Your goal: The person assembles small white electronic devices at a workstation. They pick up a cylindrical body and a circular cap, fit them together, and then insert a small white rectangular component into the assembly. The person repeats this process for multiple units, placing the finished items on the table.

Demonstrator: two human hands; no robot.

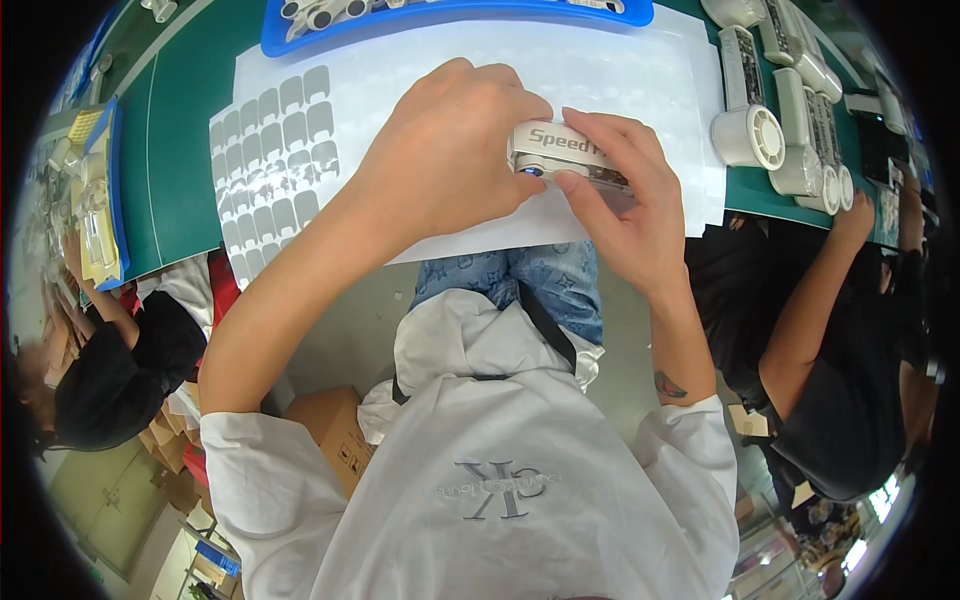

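Observation:
Between my hands, just above the white sheets on the table, is a small white elongated device (pixel 566 140) with grey lettering on its upper face and a dark, shiny strip along its near side. My left hand (pixel 455 150) has its fingers closed around the device's left end and hides that end. My right hand (pixel 632 195) pinches the right part, thumb on the near side and fingers over the top. The device's exact kind does not show.
A sheet of grey stickers (pixel 268 155) lies left of my hands on the white paper (pixel 440 238). Beyond stands a blue tray (pixel 450 18) of small white and black parts. White devices with round ends (pixel 748 137) line the right side. Co-workers sit on both sides.

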